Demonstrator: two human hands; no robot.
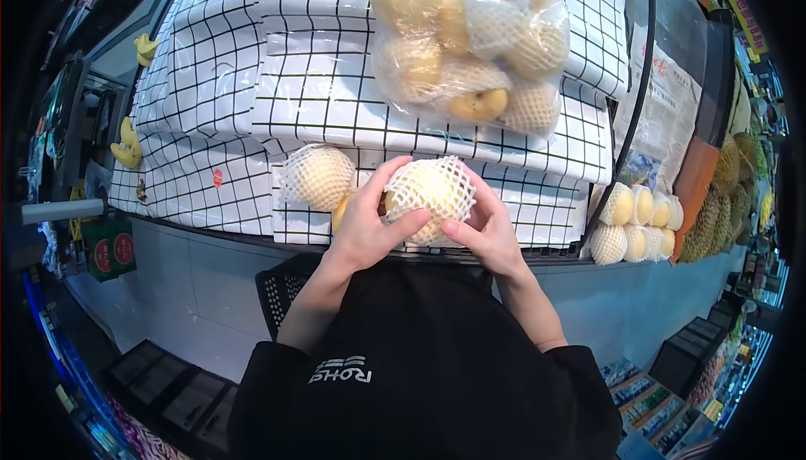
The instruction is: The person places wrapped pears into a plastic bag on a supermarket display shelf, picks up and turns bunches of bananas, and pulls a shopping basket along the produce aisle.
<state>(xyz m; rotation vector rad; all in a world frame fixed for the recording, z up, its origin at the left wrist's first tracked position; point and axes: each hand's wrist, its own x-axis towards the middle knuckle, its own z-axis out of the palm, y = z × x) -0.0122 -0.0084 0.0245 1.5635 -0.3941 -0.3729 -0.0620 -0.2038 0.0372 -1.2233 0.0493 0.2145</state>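
Observation:
Between my two hands is a round yellow melon (430, 189) in a white foam net, near the front edge of the table. My left hand (369, 221) curls around its left side, with the thumb pressed on the near side. Around the right side wraps my right hand (489, 223), its thumb close to the other one. Another netted melon (319, 176) sits just left of my left hand. Part of a yellow fruit (340, 211) shows beside that hand, mostly hidden. Beyond my hands lies a clear plastic bag (470, 44) of several yellow fruits, some in foam nets.
A black-and-white checked cloth (327, 82) covers the stepped table. Netted fruits (635, 218) stand in rows at the right, near spiky durians (714, 208). Newspaper (663, 99) lies behind them. A black perforated crate (281, 288) is below the table edge.

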